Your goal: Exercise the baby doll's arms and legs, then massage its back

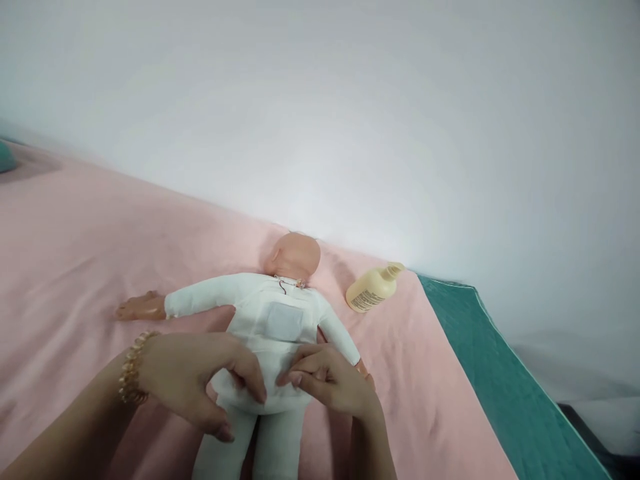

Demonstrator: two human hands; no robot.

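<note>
A baby doll with a white cloth body lies on its front, the back of its bald head turned up. On its upper back is a pale rectangular patch, with small cords at the neck. My left hand, with a beaded bracelet at the wrist, is over the doll's lower left side. Its thumb and fingers are apart and hold nothing. My right hand rests its loosely bent fingertips on the right of the lower back, with no object visible in it.
A cream pump bottle lies tilted on the pink sheet, right of the doll's head. Green cloth shows along the right edge. A white wall stands close behind. Part of a teal object is at the far left.
</note>
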